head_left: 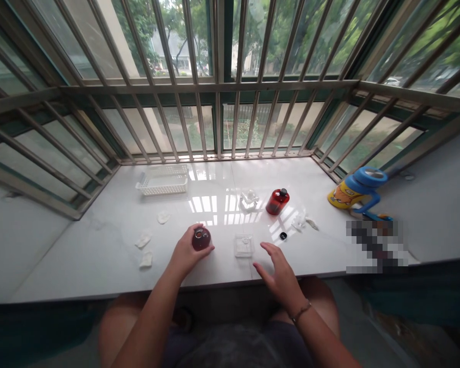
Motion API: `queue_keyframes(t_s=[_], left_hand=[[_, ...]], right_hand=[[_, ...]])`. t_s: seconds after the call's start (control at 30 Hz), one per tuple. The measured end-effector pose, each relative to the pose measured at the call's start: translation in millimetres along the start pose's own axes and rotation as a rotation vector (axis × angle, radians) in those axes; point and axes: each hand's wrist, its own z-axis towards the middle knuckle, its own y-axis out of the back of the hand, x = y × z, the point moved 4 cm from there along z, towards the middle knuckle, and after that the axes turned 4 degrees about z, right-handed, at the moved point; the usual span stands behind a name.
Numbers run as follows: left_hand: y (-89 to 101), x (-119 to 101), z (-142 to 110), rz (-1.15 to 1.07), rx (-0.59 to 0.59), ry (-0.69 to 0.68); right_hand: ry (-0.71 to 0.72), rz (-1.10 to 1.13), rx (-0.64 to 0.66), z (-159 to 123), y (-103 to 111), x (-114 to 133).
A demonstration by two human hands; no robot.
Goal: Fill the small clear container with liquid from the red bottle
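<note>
My left hand (187, 250) is wrapped round a dark red bottle (201, 239) whose cap is off, so its round mouth shows on top. To the right of that bottle lies a small clear square dish (244, 246). My right hand (278, 271) hovers just right of the dish, thumb and fingers apart, with nothing between them. Beyond my right hand sits a small black cap (283, 236). Farther back stands a second red bottle (277, 202) with a black cap on it.
A white plastic basket (163, 181) stands at the back left. Crumpled white tissues (143, 240) lie at left. A clear object (249, 199) sits near the middle, more tissue (299, 222) at right. A blue and yellow flask (356, 188) leans at far right. Metal bars (217, 122) line the window.
</note>
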Motion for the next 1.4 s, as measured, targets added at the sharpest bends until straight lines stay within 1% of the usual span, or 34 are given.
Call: queue_keyframes(t_s=[0.13,0.23,0.37,0.47,0.57,0.67,0.73,0.8,0.87,0.93,1.03,1.07,1.13,1.23,1.3,1.4], left_hand=[[2.1,-0.5,-8.7,0.059,-0.051,-0.028],[5.7,-7.2,-16.8,0.125,-0.077,-0.088],[11.3,-28.6,-30.1,0.121,-0.102,-0.153],[10.3,-52.0,-42.5,0.068,-0.075,-0.186],[2.0,-75.3,-55.2,0.005,-0.004,-0.206],[-12.4,-93.5,-65.7,-0.057,0.064,-0.196],[-23.9,-102.2,-71.2,-0.092,0.092,-0.179],[-34.9,-107.8,-75.6,-0.121,0.101,-0.154],[-44.0,-109.8,-78.2,-0.148,0.107,-0.121],[-50.6,-108.7,-78.5,-0.187,0.146,-0.102],[-55.7,-103.3,-74.0,-0.301,0.260,-0.145],[-55.9,-100.4,-71.1,-0.342,0.281,-0.167],[-54.9,-92.4,-62.8,-0.362,0.268,-0.184],[-55.0,-76.8,-46.1,-0.207,0.177,-0.126],[-58.6,-69.0,-34.3,-0.079,0.142,-0.119],[-71.4,-61.5,-17.6,0.027,0.169,-0.178]], right_hand=[[0.065,0.018,-0.020,0.2,1.0,21.4],[0.123,0.068,-0.002,0.6,-2.8,40.4],[0.161,0.129,0.061,-0.4,-11.9,63.9],[0.176,0.161,0.113,-2.3,-20.5,76.0],[0.190,0.203,0.132,-3.4,-28.0,83.4],[0.184,0.277,0.131,-3.5,-33.0,88.3],[0.150,0.328,0.126,-4.1,-35.1,90.1],[0.085,0.367,0.104,-5.8,-35.5,89.6],[0.005,0.383,0.069,-8.3,-34.1,86.6],[-0.064,0.384,0.047,-10.4,-30.6,82.3],[-0.137,0.376,0.037,-10.7,-22.0,74.7],[-0.173,0.369,0.029,-10.1,-18.5,71.3],[-0.265,0.350,-0.022,-9.1,-10.3,62.8],[-0.375,0.331,-0.129,-8.6,2.7,48.2],[-0.413,0.313,-0.190,-8.7,11.6,37.5],[-0.433,0.263,-0.234,-8.5,24.2,20.8]])
